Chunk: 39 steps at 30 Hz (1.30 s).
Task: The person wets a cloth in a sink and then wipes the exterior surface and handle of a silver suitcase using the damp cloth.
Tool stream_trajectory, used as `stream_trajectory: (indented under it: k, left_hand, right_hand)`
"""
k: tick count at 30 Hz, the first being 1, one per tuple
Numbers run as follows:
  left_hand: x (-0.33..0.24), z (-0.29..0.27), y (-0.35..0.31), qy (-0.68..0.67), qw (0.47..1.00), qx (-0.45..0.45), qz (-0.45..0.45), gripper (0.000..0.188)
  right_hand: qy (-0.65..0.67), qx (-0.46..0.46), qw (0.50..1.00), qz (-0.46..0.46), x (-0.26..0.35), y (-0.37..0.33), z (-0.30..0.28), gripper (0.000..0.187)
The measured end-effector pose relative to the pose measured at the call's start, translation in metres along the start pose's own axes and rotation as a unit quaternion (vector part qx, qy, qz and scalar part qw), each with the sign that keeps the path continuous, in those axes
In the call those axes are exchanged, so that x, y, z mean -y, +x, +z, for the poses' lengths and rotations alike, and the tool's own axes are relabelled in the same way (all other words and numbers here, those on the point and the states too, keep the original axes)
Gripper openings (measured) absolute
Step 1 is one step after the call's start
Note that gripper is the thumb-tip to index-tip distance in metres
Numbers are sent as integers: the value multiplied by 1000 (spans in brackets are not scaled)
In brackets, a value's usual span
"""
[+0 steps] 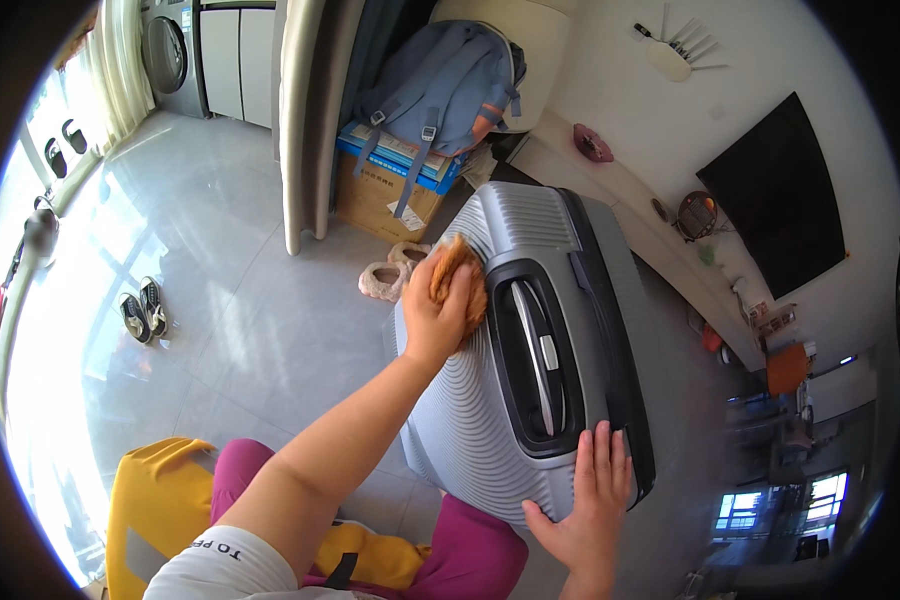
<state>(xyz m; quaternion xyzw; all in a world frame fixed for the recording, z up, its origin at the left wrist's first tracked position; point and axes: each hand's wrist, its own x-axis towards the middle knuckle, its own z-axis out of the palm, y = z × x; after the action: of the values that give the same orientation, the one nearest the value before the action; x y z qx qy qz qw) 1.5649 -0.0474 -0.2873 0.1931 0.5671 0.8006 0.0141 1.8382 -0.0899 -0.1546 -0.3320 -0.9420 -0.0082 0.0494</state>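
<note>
A silver-grey ribbed suitcase [450, 390] stands upright in front of me, its dark recessed carry handle [540, 350] facing up. My left hand [438, 310] is closed around an orange-brown cloth [460, 275] and presses it against the suitcase's far left edge. My right hand [588, 500] lies with fingers spread on the near end of the suitcase top, holding nothing. The underside of the cloth is hidden by my fingers.
Fluffy slippers [382, 280] sit just beyond the suitcase, in front of a cardboard box [380, 195] bearing a blue-grey backpack [445, 85]. Black sneakers [144, 310] stand on the grey tiled floor [260, 320] at left. A long low cabinet [640, 220] runs along the right wall.
</note>
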Motion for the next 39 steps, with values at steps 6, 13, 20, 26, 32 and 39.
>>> stream_trajectory:
  k: [6,13,20,26,32,39]
  left_hand:
    - [60,-55,-137,153,955,101,-233,28]
    - [-90,-35,-160,-12,983,186,-5,23]
    - [-39,-76,-210,87,959,255,92,29]
    - [-118,-34,-166,68,964,216,138,26]
    - [-83,-60,-183,106,952,257,130,27]
    - [-124,-50,-161,65,953,295,3,21]
  right_hand:
    - [10,-30,999,13,-1,0,1,97]
    - [104,-75,992,7,-12,1,8,74]
    - [106,-111,988,16,-9,2,12,58]
    - [105,-121,987,8,-15,0,16,57]
    - [89,-139,986,11,-10,3,20,57]
    - [97,-141,985,10,-8,2,17,58]
